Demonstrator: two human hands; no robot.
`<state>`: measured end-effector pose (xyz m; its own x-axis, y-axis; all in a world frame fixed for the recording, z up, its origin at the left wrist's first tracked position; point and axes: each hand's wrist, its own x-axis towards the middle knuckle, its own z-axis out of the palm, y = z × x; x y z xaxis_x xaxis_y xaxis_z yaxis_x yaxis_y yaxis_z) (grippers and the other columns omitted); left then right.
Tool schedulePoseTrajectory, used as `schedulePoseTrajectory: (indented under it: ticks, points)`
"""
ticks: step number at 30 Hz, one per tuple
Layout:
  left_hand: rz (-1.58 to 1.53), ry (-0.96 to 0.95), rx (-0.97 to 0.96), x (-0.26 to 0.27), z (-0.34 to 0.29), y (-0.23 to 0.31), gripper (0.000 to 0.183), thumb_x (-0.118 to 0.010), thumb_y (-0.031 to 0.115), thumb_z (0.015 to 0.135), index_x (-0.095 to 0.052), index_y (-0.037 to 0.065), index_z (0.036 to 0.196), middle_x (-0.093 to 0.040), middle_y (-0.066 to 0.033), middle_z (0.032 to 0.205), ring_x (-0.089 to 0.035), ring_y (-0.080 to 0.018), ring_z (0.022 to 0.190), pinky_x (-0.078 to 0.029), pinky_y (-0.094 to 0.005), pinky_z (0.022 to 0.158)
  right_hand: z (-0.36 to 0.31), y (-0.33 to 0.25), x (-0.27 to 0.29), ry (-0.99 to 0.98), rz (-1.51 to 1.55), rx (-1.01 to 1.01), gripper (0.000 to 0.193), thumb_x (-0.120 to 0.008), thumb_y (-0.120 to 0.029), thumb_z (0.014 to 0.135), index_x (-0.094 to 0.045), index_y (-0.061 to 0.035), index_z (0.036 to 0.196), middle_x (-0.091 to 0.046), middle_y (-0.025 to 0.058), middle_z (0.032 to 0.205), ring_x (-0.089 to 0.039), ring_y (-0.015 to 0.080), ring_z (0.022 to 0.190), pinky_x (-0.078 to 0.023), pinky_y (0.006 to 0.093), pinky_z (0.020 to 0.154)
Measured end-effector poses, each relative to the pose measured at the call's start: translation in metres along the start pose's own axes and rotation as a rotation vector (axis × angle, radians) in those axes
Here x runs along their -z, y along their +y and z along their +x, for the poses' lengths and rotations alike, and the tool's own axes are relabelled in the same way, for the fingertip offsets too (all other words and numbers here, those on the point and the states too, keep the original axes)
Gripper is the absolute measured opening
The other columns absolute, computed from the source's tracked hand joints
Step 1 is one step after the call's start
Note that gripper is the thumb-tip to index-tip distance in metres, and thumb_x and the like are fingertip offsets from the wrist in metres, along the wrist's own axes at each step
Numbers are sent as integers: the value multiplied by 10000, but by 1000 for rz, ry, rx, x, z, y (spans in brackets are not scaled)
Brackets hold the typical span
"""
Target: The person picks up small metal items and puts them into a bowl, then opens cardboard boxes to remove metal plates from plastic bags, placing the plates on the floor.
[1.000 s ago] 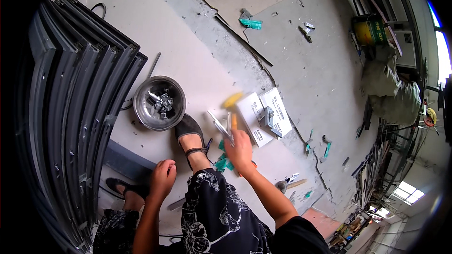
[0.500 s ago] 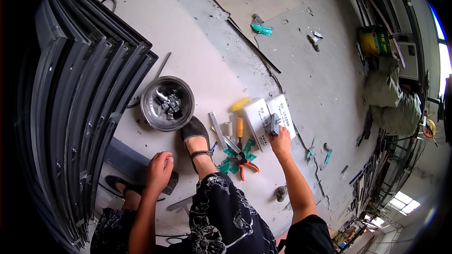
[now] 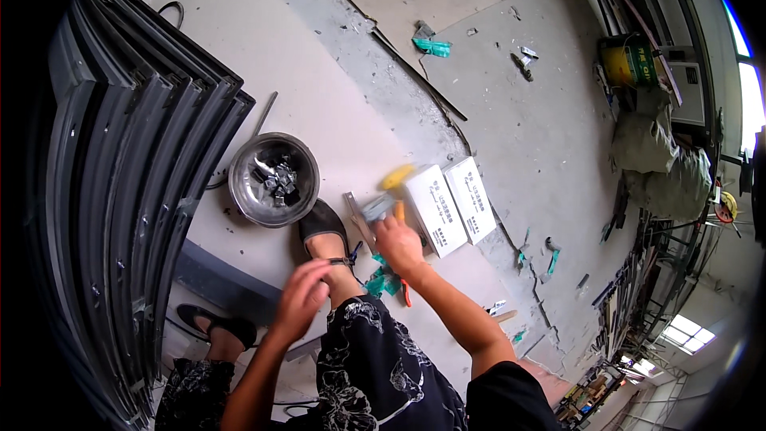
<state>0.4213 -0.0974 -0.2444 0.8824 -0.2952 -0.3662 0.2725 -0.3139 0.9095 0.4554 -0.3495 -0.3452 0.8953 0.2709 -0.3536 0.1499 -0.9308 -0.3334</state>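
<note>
My right hand (image 3: 399,238) is closed round a small grey block-like piece (image 3: 377,208), blurred by motion, above the tools on the floor. Its kind does not show. Beneath and beside that hand lie an orange-handled screwdriver (image 3: 399,211), a metal bar (image 3: 357,219) and orange-handled pliers (image 3: 407,294), mostly covered by my arm. Over my lower leg, my left hand (image 3: 303,295) is empty, its fingers loosely extended. To the left of my shoe (image 3: 323,225) stands a steel bowl (image 3: 236,183) with several small metal pieces (image 3: 279,182) inside.
Two white boxes (image 3: 435,211) lie right of the tools, with a yellow object (image 3: 396,176) beside them. Long dark curved frames (image 3: 120,160) are stacked at the left. Scraps of green tape (image 3: 431,48) lie about the floor. Sacks and a bucket (image 3: 630,61) stand far right.
My right hand has moved left from the white boxes to over the tools, carrying the grey piece. My left hand has moved right and its fingers have loosened. The view has shifted slightly.
</note>
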Motion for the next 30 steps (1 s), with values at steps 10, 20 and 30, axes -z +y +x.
schedulePoseTrajectory:
  ticks: [10, 20, 30]
  points:
    - [-1127, -279, 391, 24, -39, 43, 574, -265, 369, 1023, -466, -96, 1294, -554, -164, 1285, -481, -261, 1246, -302, -384, 1096, -25, 70, 35, 262, 13, -402, 574, -753, -157, 709, -541, 10, 1216, -547, 196, 1202, -513, 378, 1079, -428, 418, 952]
    - [-1048, -33, 585, 19, -42, 34, 494, -328, 376, 1017, -501, -37, 1228, -626, -131, 1082, -589, -217, 1036, -434, -370, 950, -27, 81, 29, 328, 7, -418, 574, -765, -167, 682, -571, -71, 1213, -546, 162, 1170, -504, 351, 1096, -438, 405, 946]
    - [-1076, -9, 521, 17, -27, 19, 440, -347, 375, 1011, -505, -4, 1170, -617, -151, 1081, -599, -241, 1021, -452, -381, 934, -26, 66, 37, 127, -182, -369, 891, -807, -162, 580, -416, -20, 1368, -458, 187, 1257, -449, 385, 1159, -406, 416, 994]
